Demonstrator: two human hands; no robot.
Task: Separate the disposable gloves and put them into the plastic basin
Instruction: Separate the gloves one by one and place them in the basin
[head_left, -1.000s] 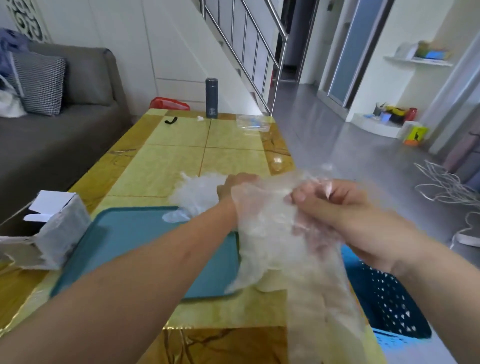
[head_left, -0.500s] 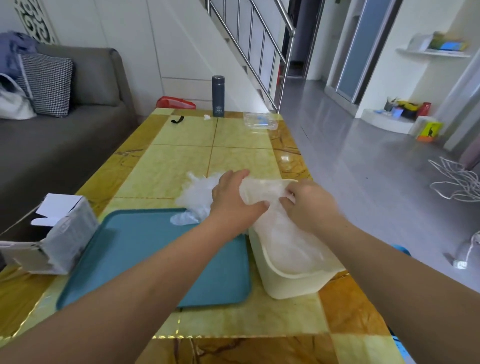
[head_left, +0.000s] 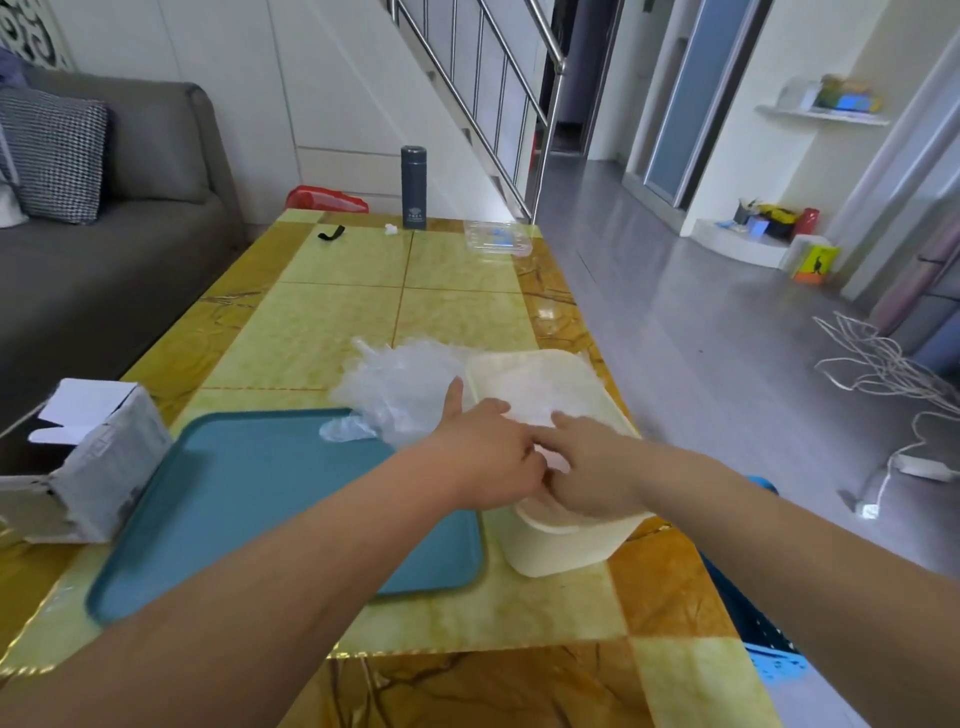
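Some disposable gloves already lie in the plastic basin, where my left hand and right hand meet, touching; whether either pinches film I cannot tell. The heap of gloves beside the basin looks unsorted, so much remains.

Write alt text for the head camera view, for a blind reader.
The left hand and right hand meet over a cream plastic basin holding disposable gloves. More gloves lie piled beside it, by a teal tray on a yellow table.
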